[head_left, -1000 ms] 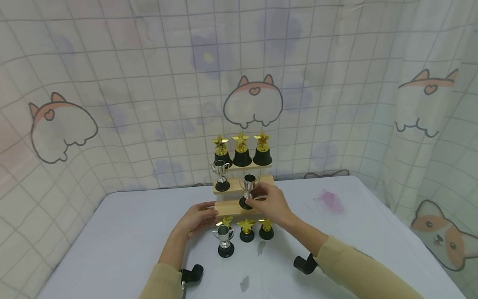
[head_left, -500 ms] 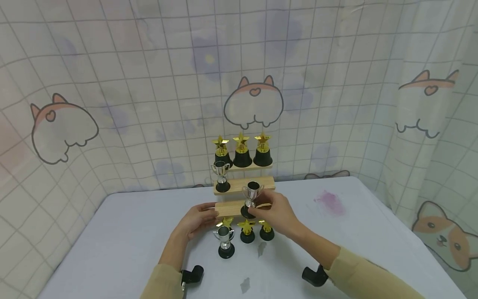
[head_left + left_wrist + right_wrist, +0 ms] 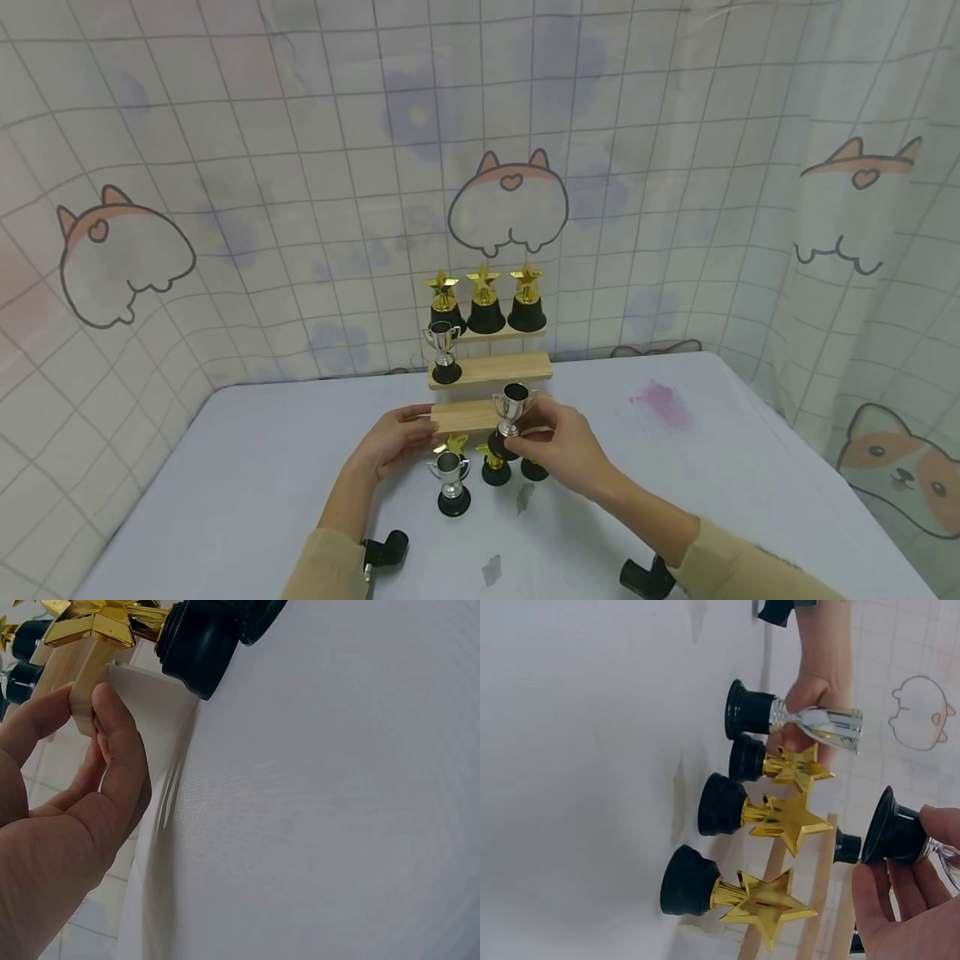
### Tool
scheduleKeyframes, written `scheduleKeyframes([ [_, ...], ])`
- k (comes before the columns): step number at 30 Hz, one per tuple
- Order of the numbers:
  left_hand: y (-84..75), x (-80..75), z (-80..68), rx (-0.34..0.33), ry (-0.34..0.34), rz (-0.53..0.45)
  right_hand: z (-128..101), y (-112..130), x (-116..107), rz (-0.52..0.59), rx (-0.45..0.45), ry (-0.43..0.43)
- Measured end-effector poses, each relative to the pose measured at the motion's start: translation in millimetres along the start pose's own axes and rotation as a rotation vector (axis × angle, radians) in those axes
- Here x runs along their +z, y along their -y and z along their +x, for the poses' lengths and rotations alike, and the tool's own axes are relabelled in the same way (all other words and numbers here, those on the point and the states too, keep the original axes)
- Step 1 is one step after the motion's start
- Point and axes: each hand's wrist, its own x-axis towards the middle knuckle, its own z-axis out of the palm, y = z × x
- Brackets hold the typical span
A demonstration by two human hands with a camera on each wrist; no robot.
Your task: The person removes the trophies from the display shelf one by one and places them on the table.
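My right hand (image 3: 566, 442) pinches a silver trophy cup (image 3: 514, 402) by its black base, held up in front of the lowest wooden shelf board (image 3: 463, 417). In the right wrist view the cup's black base (image 3: 894, 832) shows between thumb and fingers, off the table. My left hand (image 3: 395, 442) pinches the left end of that lowest board (image 3: 88, 694) between thumb and fingers. Below the board, gold star trophies (image 3: 791, 821) stand in a row on the table. Another silver trophy cup (image 3: 450, 479) stands upright in front of the leftmost star.
On the middle board (image 3: 502, 367) one silver cup (image 3: 445, 350) stands at the left end. Three gold star trophies (image 3: 485, 304) line the top board. A white cloth covers the table (image 3: 277, 475); a patterned curtain (image 3: 337, 208) hangs behind.
My right hand has carried the silver trophy cup toward me, down and slightly right, away from the boards. My left hand stays on the lowest board.
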Motion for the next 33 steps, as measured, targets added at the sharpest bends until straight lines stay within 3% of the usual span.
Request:
scheduleKeyframes([
  [11,-0.4,-0.5,0.1,-0.003,-0.007,0.022,-16.9,-8.1,8.5,0.088,-0.01,0.071],
  [22,-0.7,-0.1,0.1,0.007,0.0,0.018,-24.4,-28.5,21.3,0.029,-0.002,0.087],
  [33,0.3,-0.1,0.2,0.01,-0.003,0.021,-27.2,-49.0,30.5,0.075,0.028,0.121],
])
